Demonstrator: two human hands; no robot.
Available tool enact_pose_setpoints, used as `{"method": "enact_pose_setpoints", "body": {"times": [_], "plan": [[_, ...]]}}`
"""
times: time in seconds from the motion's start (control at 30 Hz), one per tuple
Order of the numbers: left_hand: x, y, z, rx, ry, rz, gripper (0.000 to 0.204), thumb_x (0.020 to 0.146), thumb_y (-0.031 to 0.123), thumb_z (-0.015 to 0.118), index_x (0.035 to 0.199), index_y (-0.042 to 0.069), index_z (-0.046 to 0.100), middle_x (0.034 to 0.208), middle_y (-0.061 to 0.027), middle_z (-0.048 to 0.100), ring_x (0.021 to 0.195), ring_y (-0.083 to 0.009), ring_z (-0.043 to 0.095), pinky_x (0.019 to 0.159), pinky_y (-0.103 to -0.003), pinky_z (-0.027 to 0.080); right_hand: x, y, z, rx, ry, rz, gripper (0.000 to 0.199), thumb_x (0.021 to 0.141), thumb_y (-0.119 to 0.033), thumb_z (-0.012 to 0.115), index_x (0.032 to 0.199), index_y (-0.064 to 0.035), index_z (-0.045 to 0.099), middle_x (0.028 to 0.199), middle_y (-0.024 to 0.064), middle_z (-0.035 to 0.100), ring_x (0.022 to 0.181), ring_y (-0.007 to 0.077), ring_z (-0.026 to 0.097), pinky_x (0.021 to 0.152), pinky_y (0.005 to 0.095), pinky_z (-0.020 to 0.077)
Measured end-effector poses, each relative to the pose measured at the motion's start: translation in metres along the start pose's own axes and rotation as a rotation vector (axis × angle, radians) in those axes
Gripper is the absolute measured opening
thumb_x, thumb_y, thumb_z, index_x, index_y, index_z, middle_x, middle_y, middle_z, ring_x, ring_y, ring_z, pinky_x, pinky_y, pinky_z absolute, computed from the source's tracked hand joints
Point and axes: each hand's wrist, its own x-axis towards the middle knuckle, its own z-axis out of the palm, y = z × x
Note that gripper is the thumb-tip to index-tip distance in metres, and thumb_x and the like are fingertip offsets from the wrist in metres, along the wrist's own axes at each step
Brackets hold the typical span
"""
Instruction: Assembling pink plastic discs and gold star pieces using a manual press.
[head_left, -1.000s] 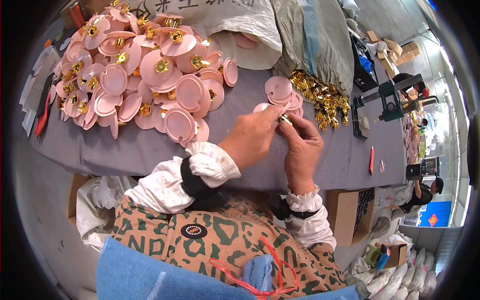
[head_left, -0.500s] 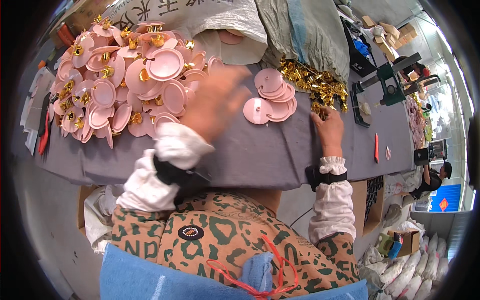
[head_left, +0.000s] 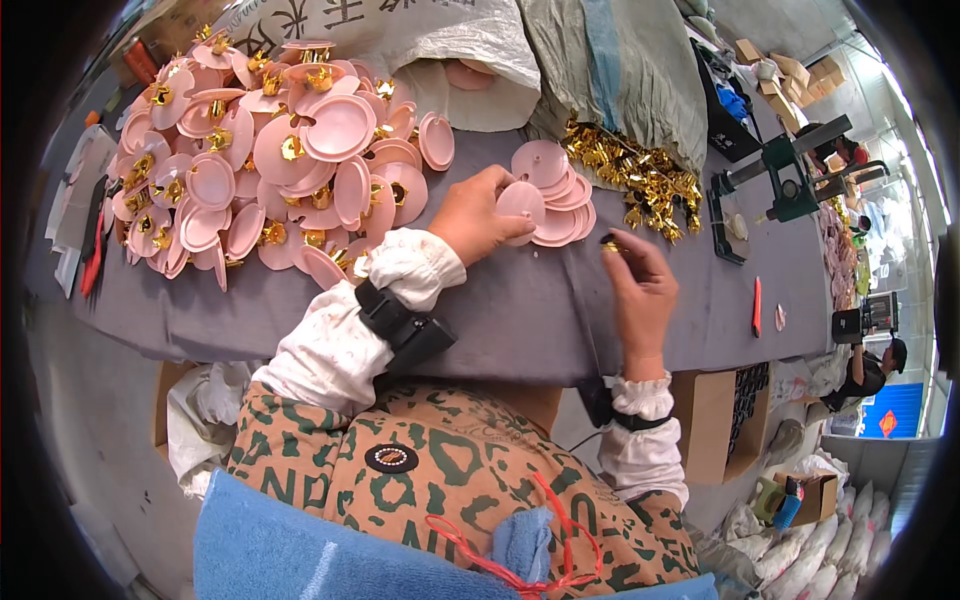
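My left hand pinches the edge of a round pink disc, thumb on top, at the near left of a small stack of plain pink discs. To the right, my right hand is closed at the fingertips around a small shiny gold piece, mostly hidden by the fingers. Beyond that hand lies a heap of gold pieces, spilling from under a sack. A big pile of pink discs, many with gold pieces fixed in them, fills the table's left side.
The table has a grey cloth. Sacks lie along its far side. A dark green press-like tool stands at the right, with a red-handled tool nearer. Red-handled scissors lie far left. An open carton sits below.
My left hand has moved right from beside the big pile and taken hold of a disc at the stack. My right hand has drawn back from the gold heap with a gold piece.
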Motion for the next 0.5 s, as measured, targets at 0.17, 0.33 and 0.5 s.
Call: {"method": "enact_pose_setpoints", "body": {"times": [0.17,0.33,0.5], "plan": [[-0.014,0.005,0.007,-0.238,-0.009,0.045,0.037,0.079,0.010,0.071,0.112,-0.001,0.059,0.097,-0.0146,0.069,0.084,-0.0138,0.065,0.074,-0.027,0.052,-0.015,-0.013,0.040,-0.074,-0.075,-0.294,0.024,0.080,0.000,0.073,0.104,-0.0010,0.069,0.099,0.0095,0.070,0.089,0.0156,0.067,0.079,0.0273,0.0535],[-0.034,0.023,0.007,-0.093,0.055,0.188,0.028,0.082,0.009,0.066,0.107,-0.001,0.060,0.084,-0.0178,0.069,0.077,-0.0242,0.069,0.069,-0.033,0.052,-0.013,-0.013,0.054,-0.319,-0.051,-0.487,0.023,0.075,0.000,0.075,0.097,-0.0019,0.069,0.097,0.0130,0.070,0.089,0.0258,0.068,0.077,0.0311,0.0549],[-0.040,0.028,-0.003,0.067,0.074,0.224,0.021,0.084,0.013,0.063,0.101,0.000,0.060,0.086,-0.0267,0.063,0.081,-0.0447,0.060,0.066,-0.043,0.050,-0.017,-0.023,0.057,-0.463,-0.037,-0.688,0.023,0.075,0.001,0.076,0.097,-0.0018,0.069,0.096,0.0125,0.070,0.088,0.0257,0.068,0.077,0.0310,0.0551]]}}
